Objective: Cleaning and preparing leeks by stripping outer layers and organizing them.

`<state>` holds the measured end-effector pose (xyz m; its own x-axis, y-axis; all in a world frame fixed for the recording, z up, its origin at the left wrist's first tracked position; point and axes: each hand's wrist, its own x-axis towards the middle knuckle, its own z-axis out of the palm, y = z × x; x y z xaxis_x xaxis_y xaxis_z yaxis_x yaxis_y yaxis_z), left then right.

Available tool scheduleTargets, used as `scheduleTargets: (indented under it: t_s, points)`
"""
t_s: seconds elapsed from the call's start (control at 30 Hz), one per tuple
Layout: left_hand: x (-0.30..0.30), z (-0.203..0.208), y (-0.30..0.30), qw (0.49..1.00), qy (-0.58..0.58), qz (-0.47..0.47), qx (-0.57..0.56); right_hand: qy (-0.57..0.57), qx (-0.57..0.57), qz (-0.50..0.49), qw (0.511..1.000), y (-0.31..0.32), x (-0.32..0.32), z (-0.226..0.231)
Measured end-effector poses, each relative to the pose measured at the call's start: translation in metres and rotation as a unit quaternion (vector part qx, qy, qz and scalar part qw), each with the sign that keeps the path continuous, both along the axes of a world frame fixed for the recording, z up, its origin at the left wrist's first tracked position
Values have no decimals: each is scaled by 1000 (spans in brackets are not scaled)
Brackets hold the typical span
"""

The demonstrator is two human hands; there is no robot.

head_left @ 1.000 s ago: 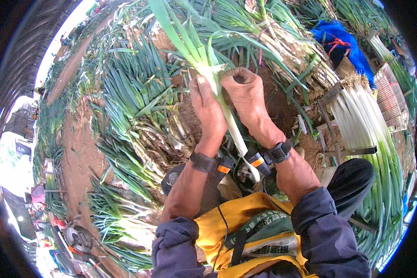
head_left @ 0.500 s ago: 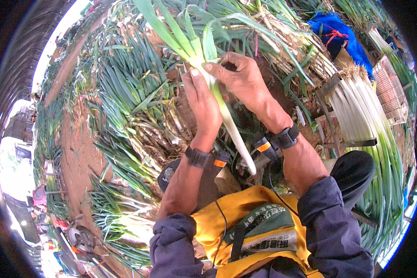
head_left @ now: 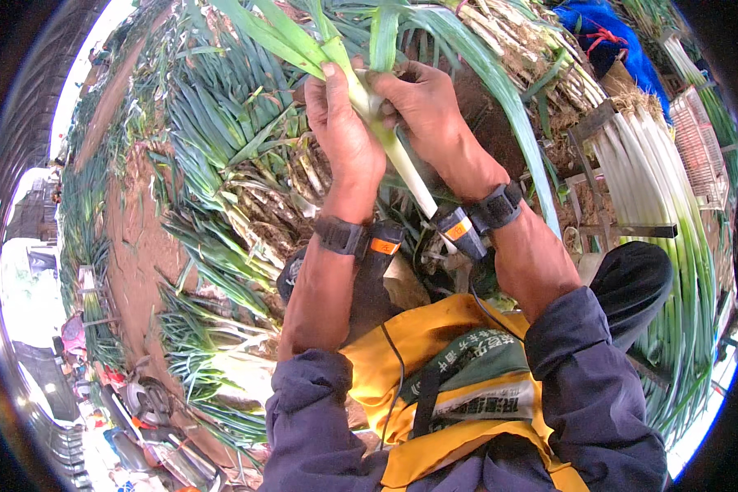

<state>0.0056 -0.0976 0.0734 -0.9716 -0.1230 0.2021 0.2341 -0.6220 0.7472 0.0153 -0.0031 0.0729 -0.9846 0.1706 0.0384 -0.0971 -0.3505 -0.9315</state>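
A long green onion (head_left: pixel 408 169) slants across the middle, its green leaves at the top and its thin white shaft pointing down toward my lap. My left hand (head_left: pixel 348 135) is wrapped round it where the leaves fork, the thumb lying along the stalk. With thumb and fingers my right hand (head_left: pixel 425 107) pinches an outer leaf (head_left: pixel 383 39) at its base. A long dark-green leaf (head_left: pixel 508 98) arches over my right wrist and hangs beside it. The shaft's lower end passes behind the black device at my right wrist.
Loose green onions (head_left: pixel 221 123) lie heaped at the left and ahead. On my right, a metal stand (head_left: pixel 586 164) holds a bundle of trimmed green onions (head_left: pixel 644 172). Behind it are a pale crate (head_left: pixel 699 143) and a blue cloth (head_left: pixel 615 45). Bare soil (head_left: pixel 135 254) shows at left.
Both hands have moved up and slightly left with the green onion. My right hand now grips an outer leaf, and the long leaf hangs lower, past my right wrist.
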Motion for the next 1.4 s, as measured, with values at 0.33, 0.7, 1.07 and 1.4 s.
scheduleTargets:
  t_s: [0.33,0.7,1.07,1.4]
  points:
    - [-6,-15,-8,994,43,10,-99,287,389,-9,875,24,17,-47]
    - [-18,10,-46,996,67,-2,-54,-221,104,126,962,14,57,-123]
    - [-48,42,-109,994,109,-11,28,-242,562,213,762,113,192,-312]
    - [-73,10,-128,921,52,-308,235,-12,197,298,934,36,37,-37]
